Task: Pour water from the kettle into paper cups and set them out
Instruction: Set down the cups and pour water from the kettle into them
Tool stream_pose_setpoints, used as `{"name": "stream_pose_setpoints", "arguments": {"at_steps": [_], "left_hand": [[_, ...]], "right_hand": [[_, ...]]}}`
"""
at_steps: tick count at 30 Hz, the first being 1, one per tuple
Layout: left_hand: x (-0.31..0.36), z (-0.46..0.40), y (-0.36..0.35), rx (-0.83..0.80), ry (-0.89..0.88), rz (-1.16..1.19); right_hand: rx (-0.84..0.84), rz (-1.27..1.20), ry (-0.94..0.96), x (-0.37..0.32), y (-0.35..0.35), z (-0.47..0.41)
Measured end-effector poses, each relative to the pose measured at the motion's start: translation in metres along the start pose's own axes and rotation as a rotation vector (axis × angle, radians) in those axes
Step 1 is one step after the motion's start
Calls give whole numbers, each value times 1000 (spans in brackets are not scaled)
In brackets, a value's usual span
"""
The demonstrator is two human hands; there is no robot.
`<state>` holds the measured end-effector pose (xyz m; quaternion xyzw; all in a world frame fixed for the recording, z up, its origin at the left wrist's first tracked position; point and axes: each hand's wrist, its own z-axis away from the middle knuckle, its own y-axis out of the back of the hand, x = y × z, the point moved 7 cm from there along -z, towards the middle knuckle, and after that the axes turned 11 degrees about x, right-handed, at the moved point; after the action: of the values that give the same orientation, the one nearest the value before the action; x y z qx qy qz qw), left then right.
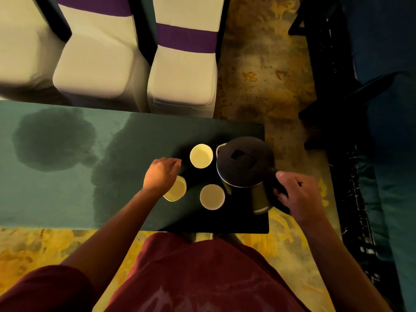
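Kettle (244, 167) stands upright at the table's (56, 199) right end, handle toward the right hand (297, 194), whose fingers close on it; spout points at the far cup (201, 156). Left hand (161, 175) hovers loosely curled, empty, over the left cup (176, 190). Count: three cups, including the near cup (212, 197); one kettle.

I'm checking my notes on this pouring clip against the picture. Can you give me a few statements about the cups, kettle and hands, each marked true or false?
1. Three paper cups stand on the table. True: a far cup, a near cup and a left cup.
2. The right hand has its grip on the kettle handle. True.
3. The kettle's lid is open. False: it is closed.
4. The left hand holds a spoon. False: it holds nothing visible, above the left cup.
5. The tablecloth is dry. False: dark wet-looking patches show.
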<state>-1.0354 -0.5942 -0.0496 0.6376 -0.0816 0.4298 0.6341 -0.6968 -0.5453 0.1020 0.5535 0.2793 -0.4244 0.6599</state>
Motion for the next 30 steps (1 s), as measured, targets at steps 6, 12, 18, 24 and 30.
{"name": "stream_pose_setpoints", "arguments": {"at_steps": [6, 12, 18, 24, 30], "left_hand": [[-24, 14, 12, 0, -58, -87], [-41, 32, 19, -18, -21, -80], [-34, 52, 21, 3, -1, -64], [-23, 63, 26, 50, 23, -75], [-24, 69, 31, 58, 31, -81]], "right_hand": [[106, -131, 8, -18, 30, 33], [88, -163, 38, -26, 50, 72], [45, -197, -5, -3, 59, 106], [-78, -208, 12, 16, 50, 147], [-131, -236, -60, 19, 14, 179]]}}
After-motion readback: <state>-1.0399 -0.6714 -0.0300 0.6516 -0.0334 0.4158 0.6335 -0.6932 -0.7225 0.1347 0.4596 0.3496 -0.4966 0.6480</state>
